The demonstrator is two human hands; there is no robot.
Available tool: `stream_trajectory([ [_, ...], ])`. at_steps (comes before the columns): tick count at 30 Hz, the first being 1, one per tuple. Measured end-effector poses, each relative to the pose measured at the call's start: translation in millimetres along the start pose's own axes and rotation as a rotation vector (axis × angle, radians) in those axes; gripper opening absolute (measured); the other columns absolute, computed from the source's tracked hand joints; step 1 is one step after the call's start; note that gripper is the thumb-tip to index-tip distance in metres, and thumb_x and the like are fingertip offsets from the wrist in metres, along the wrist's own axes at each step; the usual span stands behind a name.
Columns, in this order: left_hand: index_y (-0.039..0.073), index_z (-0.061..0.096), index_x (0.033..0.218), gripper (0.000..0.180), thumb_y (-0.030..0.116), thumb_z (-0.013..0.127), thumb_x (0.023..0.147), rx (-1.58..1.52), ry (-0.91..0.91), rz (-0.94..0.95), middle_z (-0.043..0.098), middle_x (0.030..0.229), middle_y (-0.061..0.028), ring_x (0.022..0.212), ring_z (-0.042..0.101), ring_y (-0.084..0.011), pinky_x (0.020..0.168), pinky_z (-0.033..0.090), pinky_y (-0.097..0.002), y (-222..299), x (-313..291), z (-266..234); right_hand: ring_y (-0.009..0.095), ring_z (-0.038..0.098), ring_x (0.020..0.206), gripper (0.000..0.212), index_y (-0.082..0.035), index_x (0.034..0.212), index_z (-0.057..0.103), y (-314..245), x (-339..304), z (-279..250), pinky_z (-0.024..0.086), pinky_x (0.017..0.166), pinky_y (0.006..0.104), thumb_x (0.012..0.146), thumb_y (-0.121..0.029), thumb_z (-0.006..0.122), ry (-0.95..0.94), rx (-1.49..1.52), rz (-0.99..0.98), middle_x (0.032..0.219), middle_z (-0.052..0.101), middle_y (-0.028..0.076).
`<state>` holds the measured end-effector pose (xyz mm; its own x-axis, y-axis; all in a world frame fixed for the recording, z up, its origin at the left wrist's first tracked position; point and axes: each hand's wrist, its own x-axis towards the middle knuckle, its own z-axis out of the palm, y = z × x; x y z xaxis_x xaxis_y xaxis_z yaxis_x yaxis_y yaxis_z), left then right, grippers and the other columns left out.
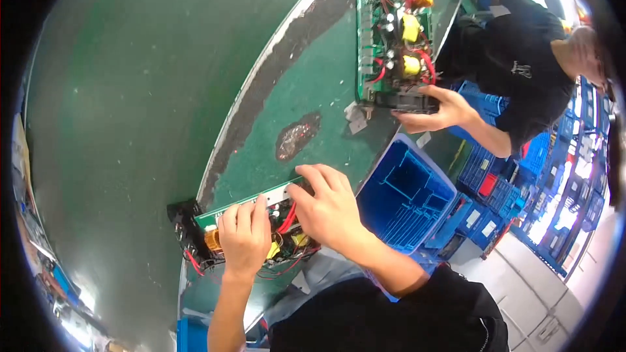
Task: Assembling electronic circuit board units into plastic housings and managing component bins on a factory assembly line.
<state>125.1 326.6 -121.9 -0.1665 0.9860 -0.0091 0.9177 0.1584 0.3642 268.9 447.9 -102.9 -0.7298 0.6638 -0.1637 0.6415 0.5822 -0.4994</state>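
Observation:
In front of me a green circuit board assembly [285,214] stands at the table's near edge, with red wires, yellow-wrapped coils and a pale metal strip [277,194] along its far edge. A black end piece [184,211] sits at its left end. My left hand [245,238] grips the board left of its middle, fingers bent over the strip. At the right end my right hand [328,207] is closed around the board, hiding that corner. The undersides of both grips are out of sight.
Across the table a co-worker's hand [443,109] holds the black end of a similar board assembly [409,29]. A blue bin [407,189] stands beside the table [326,111], right of my right forearm. Blue crates [486,179] are stacked behind it. A green floor [130,124] spreads to the left.

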Motion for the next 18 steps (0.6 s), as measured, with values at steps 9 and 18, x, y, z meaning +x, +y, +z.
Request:
stream_trajectory([
  [9,0.005,0.065,0.099,0.018,0.009,0.067,0.082,-0.094,0.097,-0.003,0.057,0.092,-0.0078,0.092,0.053,-0.028,0.077,0.045,-0.0409,-2.3,7.0,10.8,0.032,0.056,0.105,0.021,-0.008,0.092,0.066,0.4,-2.0,10.2,0.044,0.089,0.0427,0.072,-0.007,0.066,0.09,-0.091,-0.046,0.106,0.061,0.009],
  [18,0.005,0.061,0.098,0.017,0.011,0.066,0.083,-0.119,0.235,-0.014,0.056,0.095,-0.0101,0.094,0.053,-0.0301,0.079,0.046,-0.0427,13.5,-23.0,-5.6,0.032,0.058,0.1,0.014,-0.006,0.091,0.065,-13.2,-15.3,6.7,0.044,0.089,0.0431,0.078,-0.007,0.069,0.452,-0.056,-0.126,0.103,0.062,0.011],
])
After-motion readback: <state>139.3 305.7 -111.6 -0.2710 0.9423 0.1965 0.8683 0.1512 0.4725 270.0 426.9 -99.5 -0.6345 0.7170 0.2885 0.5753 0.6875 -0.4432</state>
